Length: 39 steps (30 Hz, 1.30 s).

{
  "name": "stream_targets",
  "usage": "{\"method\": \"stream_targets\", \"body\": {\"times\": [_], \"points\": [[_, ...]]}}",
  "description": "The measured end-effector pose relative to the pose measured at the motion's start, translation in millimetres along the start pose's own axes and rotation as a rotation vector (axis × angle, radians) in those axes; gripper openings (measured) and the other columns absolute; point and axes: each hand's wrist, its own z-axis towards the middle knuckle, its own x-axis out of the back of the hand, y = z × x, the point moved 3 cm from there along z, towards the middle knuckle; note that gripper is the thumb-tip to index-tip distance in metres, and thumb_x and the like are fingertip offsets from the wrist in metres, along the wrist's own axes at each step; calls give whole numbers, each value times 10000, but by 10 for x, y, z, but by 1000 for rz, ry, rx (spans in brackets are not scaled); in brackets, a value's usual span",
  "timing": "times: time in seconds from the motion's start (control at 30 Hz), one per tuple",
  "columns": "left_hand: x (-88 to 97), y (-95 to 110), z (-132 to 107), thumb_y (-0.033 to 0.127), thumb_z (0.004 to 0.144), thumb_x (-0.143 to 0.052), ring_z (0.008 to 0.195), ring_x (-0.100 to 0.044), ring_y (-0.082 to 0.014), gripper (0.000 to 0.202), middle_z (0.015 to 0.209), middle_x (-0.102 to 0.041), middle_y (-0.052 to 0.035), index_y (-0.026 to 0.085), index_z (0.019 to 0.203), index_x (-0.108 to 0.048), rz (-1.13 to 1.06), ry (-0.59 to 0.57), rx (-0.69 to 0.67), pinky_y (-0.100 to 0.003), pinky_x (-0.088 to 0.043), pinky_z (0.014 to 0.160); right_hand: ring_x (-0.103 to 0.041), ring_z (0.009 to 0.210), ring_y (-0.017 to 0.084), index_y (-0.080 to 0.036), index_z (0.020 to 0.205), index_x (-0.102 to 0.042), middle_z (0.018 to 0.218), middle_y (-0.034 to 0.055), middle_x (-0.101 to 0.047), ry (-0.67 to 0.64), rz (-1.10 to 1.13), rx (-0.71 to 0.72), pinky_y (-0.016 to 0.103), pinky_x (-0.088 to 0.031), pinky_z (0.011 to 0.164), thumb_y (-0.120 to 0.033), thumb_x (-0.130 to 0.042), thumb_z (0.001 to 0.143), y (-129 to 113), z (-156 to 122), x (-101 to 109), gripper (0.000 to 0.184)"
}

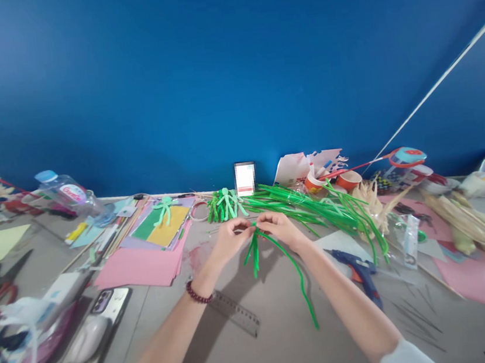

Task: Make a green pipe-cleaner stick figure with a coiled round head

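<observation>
Both hands meet above the middle of the table, pinching the top of a green pipe-cleaner figure (255, 253). My left hand (234, 234) is closed on its left side, and my right hand (280, 228) is closed on its right side. Short bent strands hang below the fingertips, and one long green strand curves down toward me beneath my right forearm. What exactly the fingertips press is hidden. Just beyond the hands, light green pipe-cleaner figures (228, 202) stand against the wall beside darker green ones (214, 207).
A bundle of green pipe cleaners (316, 205) lies behind my right hand. A clear ruler (236, 313) rests beneath my left forearm. Pink paper (140, 267) and a phone (115, 303) lie left; a blue glue gun (359, 270) lies right. Behind rises a blue wall (212, 79).
</observation>
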Motion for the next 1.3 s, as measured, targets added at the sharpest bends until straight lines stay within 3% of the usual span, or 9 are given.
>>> {"method": "stream_targets", "body": {"times": [0.27,0.43,0.8,0.97,1.13,1.3], "points": [[-31,0,-33,208,698,-612,691,-645,-177,83,743,-680,-49,161,765,-624,162,89,-94,-280,-511,651,-514,479,102,-171,668,-589,535,-38,-541,-17,-13,-44,220,-433,454,-295,-614,682,108,31,13,127],[-22,-19,-22,218,701,-599,642,-632,-169,71,683,-672,-42,152,708,-626,162,63,-61,-256,-488,599,-501,466,87,-167,659,-600,545,-37,-560,-13,-93,-7,198,-399,445,-259,-612,672,56,16,11,93],[-89,-4,-93,169,694,-559,569,-562,-123,107,599,-627,-1,157,595,-598,184,224,-95,-216,-421,541,-511,484,93,-178,623,-573,552,-41,-546,15,-29,-3,213,-437,470,-245,-622,635,16,12,-38,84],[-46,-70,-50,249,723,-583,624,-614,-155,127,649,-662,-21,160,662,-649,-18,159,7,-254,-486,582,-516,488,95,-175,645,-581,551,-42,-548,18,-13,-20,221,-451,479,-280,-641,650,55,22,-17,121],[35,-120,-10,345,722,-617,661,-644,-191,207,657,-678,-44,154,658,-667,-279,92,198,-351,-545,710,-533,495,110,-165,671,-588,553,-29,-564,-21,14,-10,239,-468,475,-348,-648,674,86,36,-21,193],[30,-140,13,351,686,-680,740,-640,-181,204,746,-681,-37,154,738,-687,-246,0,154,-333,-518,773,-589,564,135,-162,687,-601,590,-13,-584,-23,98,-42,240,-478,495,-425,-680,662,105,45,-22,276]]}}
